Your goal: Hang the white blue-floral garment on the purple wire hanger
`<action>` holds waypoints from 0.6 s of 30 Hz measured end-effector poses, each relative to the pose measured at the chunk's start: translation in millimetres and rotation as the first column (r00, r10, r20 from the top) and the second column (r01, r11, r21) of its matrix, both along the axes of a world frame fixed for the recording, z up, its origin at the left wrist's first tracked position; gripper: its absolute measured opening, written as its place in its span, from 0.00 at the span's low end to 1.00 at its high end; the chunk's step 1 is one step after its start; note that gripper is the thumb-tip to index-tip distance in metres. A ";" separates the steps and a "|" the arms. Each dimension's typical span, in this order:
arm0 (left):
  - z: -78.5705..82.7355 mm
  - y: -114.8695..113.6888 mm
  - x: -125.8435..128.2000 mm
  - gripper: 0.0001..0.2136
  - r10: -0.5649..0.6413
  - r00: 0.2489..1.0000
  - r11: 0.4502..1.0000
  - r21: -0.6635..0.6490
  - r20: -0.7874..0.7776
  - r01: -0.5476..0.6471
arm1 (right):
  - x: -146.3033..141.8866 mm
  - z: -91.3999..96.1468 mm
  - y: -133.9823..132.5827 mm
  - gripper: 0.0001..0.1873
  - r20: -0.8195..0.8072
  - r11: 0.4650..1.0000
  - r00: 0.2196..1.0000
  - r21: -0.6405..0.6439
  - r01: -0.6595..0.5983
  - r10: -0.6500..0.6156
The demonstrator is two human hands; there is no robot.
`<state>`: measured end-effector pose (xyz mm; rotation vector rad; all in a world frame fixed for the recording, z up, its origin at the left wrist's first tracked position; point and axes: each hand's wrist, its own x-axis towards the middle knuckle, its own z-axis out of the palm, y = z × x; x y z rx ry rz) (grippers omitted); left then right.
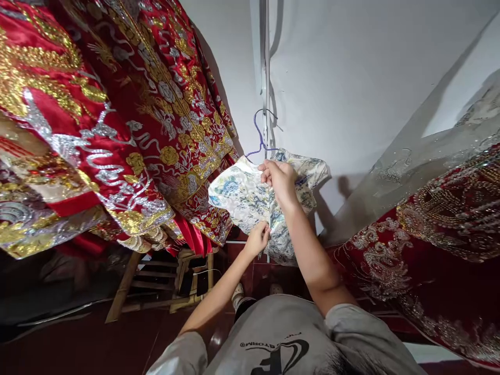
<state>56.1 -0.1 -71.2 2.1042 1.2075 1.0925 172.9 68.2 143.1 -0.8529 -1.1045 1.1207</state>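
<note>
Here, R hand [279, 177] is clenched on the top of a small floral dress [238, 195], fingers curled into the fabric near the collar. L hand [258, 238] pinches the dress lower down, thumb & fingers together on the cloth. Dress sits on a purple hanger [258, 133], whose hook is up by a vertical pipe [265, 62] on the white wall [351, 78]; can't tell if it's caught there. Red gowns [117, 114] w/ gold & silver embroidery hang just left of the dress. A beaded gown [429, 245] is at right, well apart. A wooden stool [187, 281] stands below.
</note>
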 end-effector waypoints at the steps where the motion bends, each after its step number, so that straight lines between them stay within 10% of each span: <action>1: 9.9 3.2 -4.6 0.09 -0.044 0.999 0.999 -0.001 -0.008 0.044 | 0.2 -1.0 -2.7 0.17 0.012 1.000 1.000 0.013 -0.005 0.005; 7: 137.9 33.6 -19.1 0.12 0.080 0.943 0.958 0.236 0.322 -0.162 | 11.8 -8.1 -20.5 0.21 0.232 0.994 0.971 0.081 -0.075 0.055; 10: 194.6 49.9 -18.5 0.11 0.068 0.990 0.928 0.357 0.127 -0.110 | 11.4 -10.1 -19.1 0.21 0.310 0.990 0.950 0.122 -0.071 0.030; 14: 224.4 58.9 -24.2 0.10 0.087 0.996 0.891 0.446 0.025 -0.089 | 6.9 -36.6 -9.5 0.19 0.364 0.989 0.927 0.145 0.040 -0.091; 18: 215.9 66.5 -65.7 0.09 0.239 0.841 0.817 0.368 0.485 -0.444 | 6.4 -81.9 -11.3 0.19 0.382 0.996 0.921 0.067 0.061 -0.082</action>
